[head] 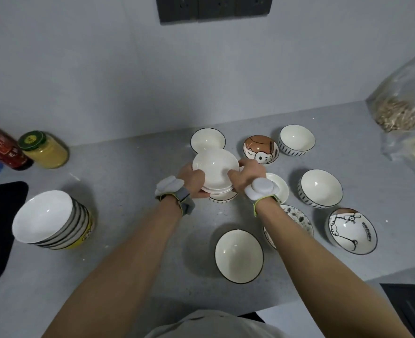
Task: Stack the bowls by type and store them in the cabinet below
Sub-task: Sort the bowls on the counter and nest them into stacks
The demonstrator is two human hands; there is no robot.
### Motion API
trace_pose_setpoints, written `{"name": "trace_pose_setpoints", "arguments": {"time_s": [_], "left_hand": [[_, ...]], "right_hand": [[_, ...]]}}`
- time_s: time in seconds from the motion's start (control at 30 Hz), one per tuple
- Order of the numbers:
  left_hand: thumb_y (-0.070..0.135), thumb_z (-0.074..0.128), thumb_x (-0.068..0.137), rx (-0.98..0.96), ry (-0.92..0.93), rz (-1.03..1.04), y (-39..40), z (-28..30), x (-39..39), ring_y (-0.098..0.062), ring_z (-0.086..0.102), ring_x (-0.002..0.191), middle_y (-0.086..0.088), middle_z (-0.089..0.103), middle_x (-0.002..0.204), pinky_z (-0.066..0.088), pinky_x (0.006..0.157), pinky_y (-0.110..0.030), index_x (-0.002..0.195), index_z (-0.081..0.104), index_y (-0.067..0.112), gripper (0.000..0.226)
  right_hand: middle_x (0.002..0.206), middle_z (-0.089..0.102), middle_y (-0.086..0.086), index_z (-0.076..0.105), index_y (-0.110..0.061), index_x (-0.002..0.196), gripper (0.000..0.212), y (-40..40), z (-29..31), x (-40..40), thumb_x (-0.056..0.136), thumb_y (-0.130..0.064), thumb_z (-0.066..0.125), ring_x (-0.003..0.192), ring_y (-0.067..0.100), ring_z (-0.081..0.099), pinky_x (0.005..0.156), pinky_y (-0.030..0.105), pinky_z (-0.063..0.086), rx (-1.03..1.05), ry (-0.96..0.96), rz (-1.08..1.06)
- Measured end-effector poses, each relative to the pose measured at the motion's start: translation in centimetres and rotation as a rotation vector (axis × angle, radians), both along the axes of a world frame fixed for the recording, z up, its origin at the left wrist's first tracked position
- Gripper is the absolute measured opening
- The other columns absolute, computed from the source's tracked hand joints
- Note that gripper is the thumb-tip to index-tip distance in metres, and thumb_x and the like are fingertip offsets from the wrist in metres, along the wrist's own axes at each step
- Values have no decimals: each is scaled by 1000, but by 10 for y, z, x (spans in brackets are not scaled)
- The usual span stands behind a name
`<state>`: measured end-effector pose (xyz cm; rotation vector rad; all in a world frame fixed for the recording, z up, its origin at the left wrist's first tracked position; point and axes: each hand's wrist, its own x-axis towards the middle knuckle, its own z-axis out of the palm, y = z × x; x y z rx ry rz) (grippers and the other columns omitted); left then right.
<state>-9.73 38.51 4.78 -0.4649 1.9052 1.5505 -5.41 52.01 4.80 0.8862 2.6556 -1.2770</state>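
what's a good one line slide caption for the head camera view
Both hands, left hand and right hand, grip a stack of white bowls over a grey counter scattered with bowls.

Two bare forearms extended forward, hands closed on opposite sides of one stack of white bowls (215,173).

Left hand (193,179): forearm enters from lower left, runs diagonally up and right; fingers curled round the stack's left side, thumb at its upper rim; wrist carries a grey strap with a pale rounded pad on its back. Right hand (246,173): forearm enters from lower right, runs diagonally up and left; fingers wrapped over the stack's right rim, knuckles raised; wrist carries a matching pale pad on a yellow-green-edged band. Both forearms uncovered, hands level with each other, palms facing inward.
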Motion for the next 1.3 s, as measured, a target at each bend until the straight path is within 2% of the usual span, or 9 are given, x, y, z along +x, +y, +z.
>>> {"name": "trace_pose_setpoints", "arguments": {"time_s": [0.07,0.2,0.3,0.4,0.7,0.83,1.0,1.2,1.3], "left_hand": [[6,43,95,-23,-1,-28,8,-4,1,-43,53,116,-16,50,131,55,43,-39,133,47,11,39],[3,45,92,-166,98,-117,14,-18,-2,-31,55,92,-13,55,107,54,76,-53,129,52,7,38],[3,47,90,-227,111,-146,13,-24,-4,-28,55,84,-10,54,96,55,81,-53,124,53,6,35],[18,51,76,-243,163,-208,13,-25,2,-28,54,91,-5,52,99,55,84,-55,108,51,21,32],[6,46,90,-267,207,-178,13,-55,-1,-37,58,107,-19,59,121,53,84,-43,128,53,7,39],[7,45,89,-223,172,-128,14,-60,-1,-33,54,111,-13,55,124,52,91,-51,134,47,13,46],[9,41,90,-122,20,-56,17,-61,-3,-36,52,112,-11,48,132,55,55,-40,139,39,20,51],[7,38,92,-60,-38,-7,0,-59,-4,-43,51,118,-15,48,137,54,72,-48,138,41,22,49],[7,38,93,-69,-10,13,-26,-60,-3,-45,53,114,-18,49,136,56,69,-50,139,41,20,47]], "right_hand": [[96,69,17,68,-7,100,29,9,-7,0,79,-26,61,93,38,64,75,35,53,35,-30,17],[105,68,16,66,-6,105,29,21,-18,-2,83,-26,62,104,37,60,76,33,45,70,-73,62],[107,68,16,66,-9,106,30,22,-25,-6,83,-27,61,106,38,60,76,32,45,97,-81,86],[111,67,16,65,-9,110,32,22,-32,-10,84,-28,61,109,37,58,79,33,45,137,-94,121],[107,67,16,65,-10,107,32,25,-48,-10,83,-31,61,102,37,60,73,31,42,167,-98,145],[111,64,15,64,-13,111,36,27,-49,-9,82,-34,61,103,38,59,78,35,47,175,-103,142],[118,64,15,60,-11,116,37,25,-52,-11,87,-32,59,110,39,57,82,33,45,90,-139,164],[109,69,13,65,-11,114,34,10,-46,-8,86,-29,58,101,37,62,80,32,50,8,-137,139],[100,71,15,67,-8,107,30,-15,-45,-8,85,-27,58,92,35,66,78,40,56,-61,-117,166]]}}
